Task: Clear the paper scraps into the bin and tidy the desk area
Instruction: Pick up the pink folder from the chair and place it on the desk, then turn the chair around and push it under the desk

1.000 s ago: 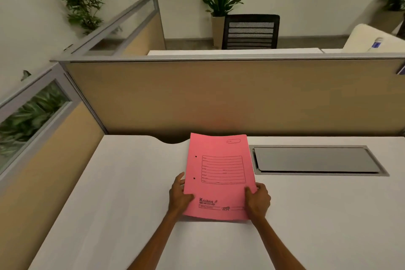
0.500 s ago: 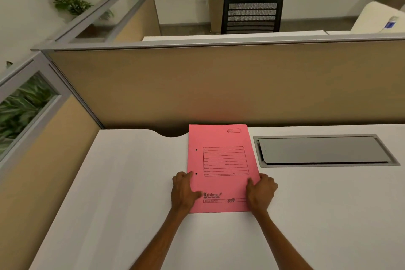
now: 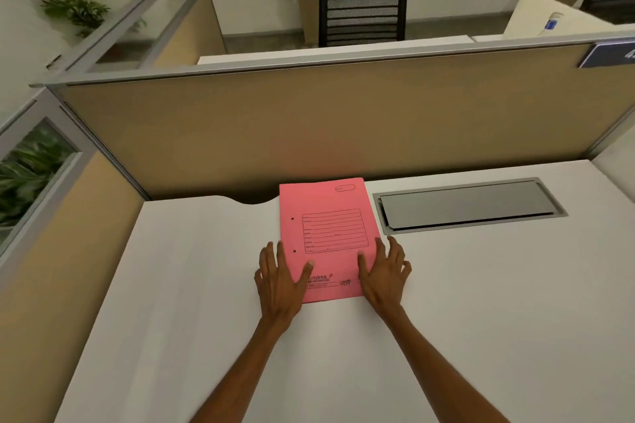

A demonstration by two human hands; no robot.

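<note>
My left hand (image 3: 280, 280) and right hand (image 3: 383, 276) rest open, flat on the pink folder (image 3: 328, 233) (light, thin, probably floppy); I should lift by both side edges.

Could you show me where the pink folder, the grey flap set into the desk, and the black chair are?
pink folder (image 3: 326, 216): head view, on the printed form box of its cover.
grey flap (image 3: 467, 204): head view, middle of the lid panel.
black chair (image 3: 362, 15): head view, centre of its mesh backrest.
</note>
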